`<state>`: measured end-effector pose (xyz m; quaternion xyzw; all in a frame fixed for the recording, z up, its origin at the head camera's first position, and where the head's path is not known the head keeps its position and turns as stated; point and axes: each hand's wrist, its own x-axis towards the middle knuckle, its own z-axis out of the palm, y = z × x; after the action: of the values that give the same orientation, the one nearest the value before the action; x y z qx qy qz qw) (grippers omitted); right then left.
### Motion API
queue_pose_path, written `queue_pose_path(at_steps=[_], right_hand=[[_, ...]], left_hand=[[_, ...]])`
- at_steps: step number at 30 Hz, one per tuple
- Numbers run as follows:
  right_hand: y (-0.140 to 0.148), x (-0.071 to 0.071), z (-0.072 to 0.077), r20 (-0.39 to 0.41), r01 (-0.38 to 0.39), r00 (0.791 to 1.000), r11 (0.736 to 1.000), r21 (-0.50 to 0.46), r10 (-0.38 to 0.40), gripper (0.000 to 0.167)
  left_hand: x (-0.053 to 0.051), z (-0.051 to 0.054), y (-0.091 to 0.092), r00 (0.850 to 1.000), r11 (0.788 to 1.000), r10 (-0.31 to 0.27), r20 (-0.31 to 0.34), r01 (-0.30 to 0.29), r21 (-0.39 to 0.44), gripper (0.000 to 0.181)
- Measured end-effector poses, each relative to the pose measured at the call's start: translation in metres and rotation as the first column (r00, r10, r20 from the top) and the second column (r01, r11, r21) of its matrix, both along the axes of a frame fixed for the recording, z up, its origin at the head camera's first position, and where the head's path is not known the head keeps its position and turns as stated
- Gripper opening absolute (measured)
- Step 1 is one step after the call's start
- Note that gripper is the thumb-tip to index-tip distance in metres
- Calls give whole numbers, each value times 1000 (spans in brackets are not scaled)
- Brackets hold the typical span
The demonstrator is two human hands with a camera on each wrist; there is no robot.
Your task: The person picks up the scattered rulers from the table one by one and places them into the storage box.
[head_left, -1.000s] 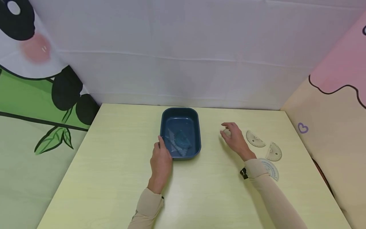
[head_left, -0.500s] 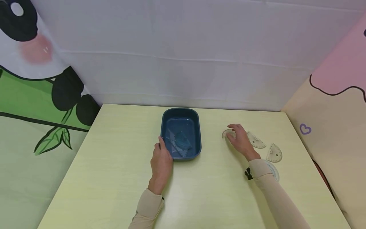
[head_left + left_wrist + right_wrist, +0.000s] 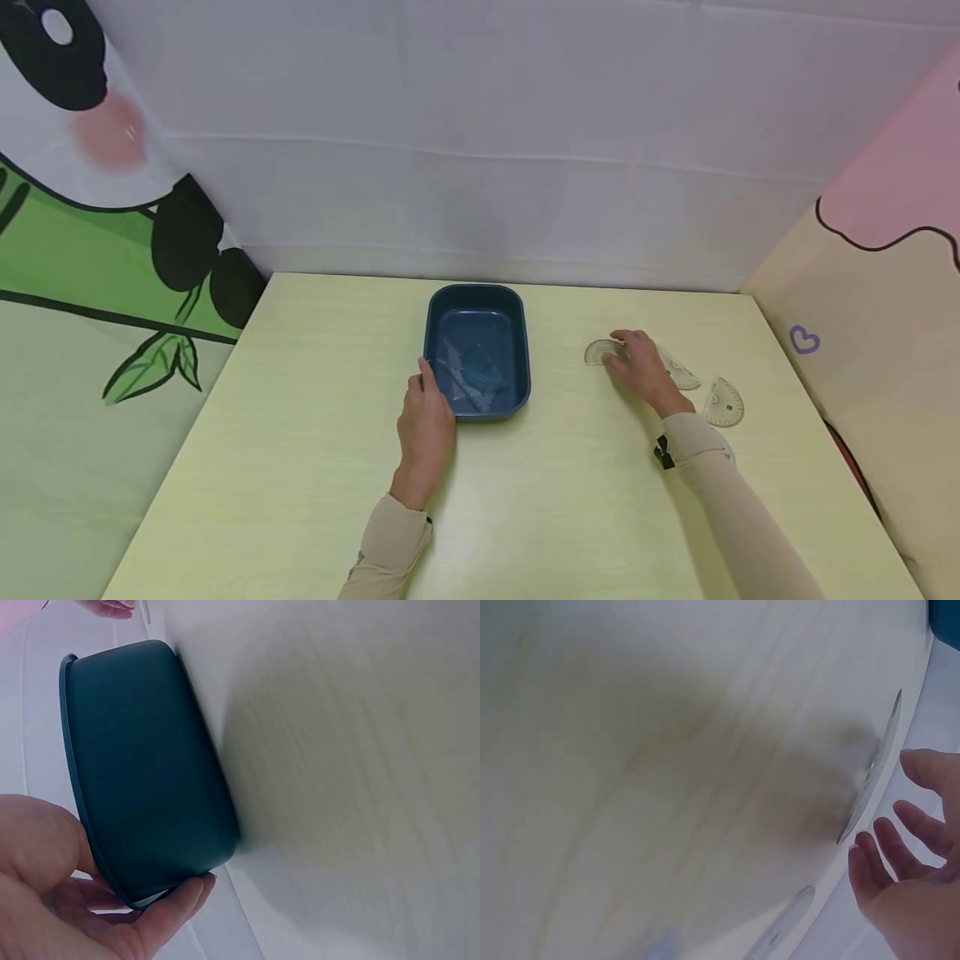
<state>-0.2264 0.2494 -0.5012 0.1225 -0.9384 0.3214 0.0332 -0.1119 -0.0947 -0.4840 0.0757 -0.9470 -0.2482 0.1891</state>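
A dark blue plastic tray stands on the table, its near left corner gripped by my left hand. In the left wrist view, the thumb and fingers pinch the tray's rim. Clear flat pieces lie inside the tray; their exact kinds are hard to make out. My right hand hovers with loosely bent fingers beside a clear half-round protractor, holding nothing. The right wrist view shows a gap between the fingers and that protractor. A second protractor lies partly hidden behind the hand.
Another clear protractor lies farther right on the table. Under the right sleeve a bluish protractor is mostly covered. A white cloth wall rises behind the table, with printed cloths at both sides.
My right hand has drawn back to the right, away from the tray, uncovering the leftmost protractor. The sleeve now covers more of the bluish protractor. The left hand keeps its grip.
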Motion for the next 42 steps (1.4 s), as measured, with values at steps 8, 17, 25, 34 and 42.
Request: queue_pose_path(at_steps=[8,17,25,34,42], right_hand=[[8,-4,-2,68,-3,998,998,61,-2,52],[10,-3,1,87,-6,996,998,67,1,53],[11,-2,3,138,-27,990,994,108,12,59],[13,-1,3,141,-63,989,989,130,44,51],[14,-2,7,161,-96,983,993,75,83,47]], left_hand=[[0,-1,0,1000,1000,-2,8,2,4,55],[0,-1,0,1000,1000,-2,-1,2,8,55],[0,-1,-1,1000,1000,-4,-1,4,10,54],[0,-3,0,1000,1000,-13,-15,13,7,55],[0,-2,0,1000,1000,-10,-7,10,11,55]])
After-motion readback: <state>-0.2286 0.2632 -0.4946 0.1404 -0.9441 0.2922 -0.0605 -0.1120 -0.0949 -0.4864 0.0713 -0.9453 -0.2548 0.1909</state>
